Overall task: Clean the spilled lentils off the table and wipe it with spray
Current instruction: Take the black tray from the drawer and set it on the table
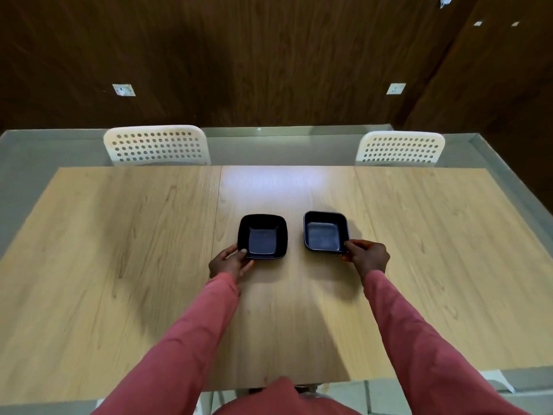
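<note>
Two square black bowls stand side by side on the light wooden table (119,265), both empty inside. My left hand (230,262) grips the near left corner of the left bowl (263,236), thumb on its rim. My right hand (366,256) pinches the near right corner of the right bowl (326,232), which looks slightly tilted. Both arms wear pink sleeves. No lentils, spray bottle or cloth appear in view.
Two white perforated chairs, one at the left (155,145) and one at the right (401,148), stand at the table's far side. A dark wood-panelled wall rises behind. Grey floor borders the table on all sides.
</note>
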